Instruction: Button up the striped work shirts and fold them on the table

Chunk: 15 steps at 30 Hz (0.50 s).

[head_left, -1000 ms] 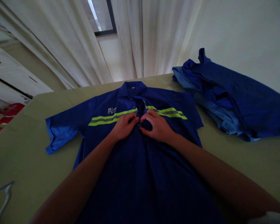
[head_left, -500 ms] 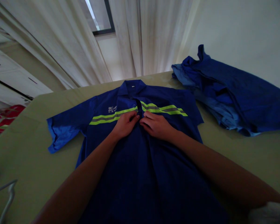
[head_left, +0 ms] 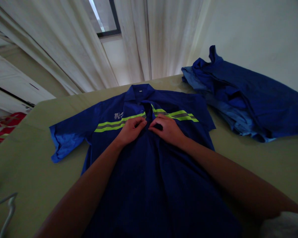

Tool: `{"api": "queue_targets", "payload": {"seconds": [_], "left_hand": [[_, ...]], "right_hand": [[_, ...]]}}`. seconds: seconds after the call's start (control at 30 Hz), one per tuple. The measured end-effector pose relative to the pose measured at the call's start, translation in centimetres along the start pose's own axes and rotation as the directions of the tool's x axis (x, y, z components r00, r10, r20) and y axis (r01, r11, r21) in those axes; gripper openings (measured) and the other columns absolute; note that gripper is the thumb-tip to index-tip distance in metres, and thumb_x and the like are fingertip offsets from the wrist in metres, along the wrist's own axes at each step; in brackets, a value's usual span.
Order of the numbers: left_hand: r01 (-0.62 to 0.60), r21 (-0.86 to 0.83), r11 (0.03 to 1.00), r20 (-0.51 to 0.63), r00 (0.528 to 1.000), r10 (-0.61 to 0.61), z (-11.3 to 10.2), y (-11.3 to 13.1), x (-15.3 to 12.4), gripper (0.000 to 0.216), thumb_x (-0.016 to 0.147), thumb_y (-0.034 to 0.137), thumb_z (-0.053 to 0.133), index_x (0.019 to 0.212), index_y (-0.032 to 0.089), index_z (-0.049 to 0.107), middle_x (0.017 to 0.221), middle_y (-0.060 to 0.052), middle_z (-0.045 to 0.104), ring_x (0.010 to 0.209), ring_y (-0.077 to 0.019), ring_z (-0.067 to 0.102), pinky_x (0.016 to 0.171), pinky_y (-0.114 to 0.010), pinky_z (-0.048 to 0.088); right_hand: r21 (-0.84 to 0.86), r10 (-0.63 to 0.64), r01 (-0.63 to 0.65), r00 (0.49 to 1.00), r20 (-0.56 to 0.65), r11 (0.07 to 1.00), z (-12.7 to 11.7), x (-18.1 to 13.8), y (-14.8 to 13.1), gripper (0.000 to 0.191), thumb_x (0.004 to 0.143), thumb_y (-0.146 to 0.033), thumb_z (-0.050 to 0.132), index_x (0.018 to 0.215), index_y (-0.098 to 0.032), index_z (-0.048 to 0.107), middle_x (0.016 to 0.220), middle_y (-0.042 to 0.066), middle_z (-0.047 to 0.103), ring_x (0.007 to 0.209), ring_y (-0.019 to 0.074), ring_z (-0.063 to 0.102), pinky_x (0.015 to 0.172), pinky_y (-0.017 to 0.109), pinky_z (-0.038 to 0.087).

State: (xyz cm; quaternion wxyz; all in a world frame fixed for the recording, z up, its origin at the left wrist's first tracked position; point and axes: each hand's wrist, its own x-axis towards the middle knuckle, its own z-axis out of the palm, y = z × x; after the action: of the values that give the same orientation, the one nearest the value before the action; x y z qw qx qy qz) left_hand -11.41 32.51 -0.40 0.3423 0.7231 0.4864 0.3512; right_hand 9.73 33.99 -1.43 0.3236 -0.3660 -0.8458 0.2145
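A dark blue short-sleeved work shirt (head_left: 129, 178) lies front up with its collar (head_left: 140, 92) away from me. Yellow-green and grey reflective bands (head_left: 111, 126) cross its chest, and white lettering sits on the left side. My left hand (head_left: 132, 131) pinches the front edge just below the band, thumb against fingers. Close beside it, my right hand (head_left: 168, 130) pinches the opposite front edge, its thumb and forefinger forming a loop. Between the hands and the collar the placket gapes open, with a button (head_left: 142, 111) showing. Whatever lies right at the fingertips is too small to make out.
The shirt rests on a greenish-beige bed or table surface (head_left: 27, 145). More blue garments (head_left: 253, 99) are heaped at the right by the wall. Pale curtains (head_left: 169, 39) hang behind. A white wire hanger (head_left: 10, 208) shows at the lower left, and red items (head_left: 12, 122) farther left.
My right hand's fingers have lifted and spread slightly into a rounder pinch, and the shirt gap above the hands has widened. My left hand stays nearly in place.
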Motion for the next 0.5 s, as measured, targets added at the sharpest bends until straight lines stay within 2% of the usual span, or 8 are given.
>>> {"api": "queue_targets", "payload": {"seconds": [0.27, 0.4, 0.5], "left_hand": [[0.048, -0.092, 0.995, 0.016, 0.999, -0.047, 0.05, -0.14, -0.06, 0.028, 0.095, 0.042, 0.059, 0.085, 0.017, 0.065, 0.069, 0.001, 0.063, 0.062, -0.0117, 0.056, 0.058, -0.024, 0.043], [0.028, -0.169, 0.985, 0.066, 0.998, -0.017, -0.12, -0.66, -0.13, 0.024, 0.093, 0.039, 0.059, 0.097, 0.017, 0.069, 0.081, -0.003, 0.071, 0.073, -0.0150, 0.065, 0.070, -0.027, 0.052], [-0.045, -0.139, 0.989, 0.115, 0.992, 0.061, -0.22, -0.74, -0.16, 0.023, 0.090, 0.033, 0.063, 0.106, 0.017, 0.070, 0.094, -0.005, 0.075, 0.086, -0.0180, 0.069, 0.080, -0.030, 0.053]], "right_hand": [[0.074, 0.001, -0.004, 0.999, 0.042, 0.997, 0.03, 0.13, 0.27, 0.011, 0.088, -0.029, 0.080, 0.090, -0.020, 0.073, 0.092, 0.002, 0.066, 0.082, 0.0159, 0.059, 0.075, 0.028, 0.041], [0.072, -0.011, 0.009, 1.000, 0.027, 0.997, -0.19, 0.18, 0.08, 0.016, 0.088, -0.032, 0.080, 0.088, -0.020, 0.069, 0.089, 0.002, 0.065, 0.082, 0.0168, 0.059, 0.077, 0.029, 0.041], [0.066, -0.017, 0.016, 1.000, 0.024, 0.998, -0.17, 0.24, 0.25, 0.019, 0.088, -0.033, 0.080, 0.087, -0.019, 0.068, 0.087, 0.002, 0.064, 0.081, 0.0173, 0.058, 0.077, 0.029, 0.041]]}}
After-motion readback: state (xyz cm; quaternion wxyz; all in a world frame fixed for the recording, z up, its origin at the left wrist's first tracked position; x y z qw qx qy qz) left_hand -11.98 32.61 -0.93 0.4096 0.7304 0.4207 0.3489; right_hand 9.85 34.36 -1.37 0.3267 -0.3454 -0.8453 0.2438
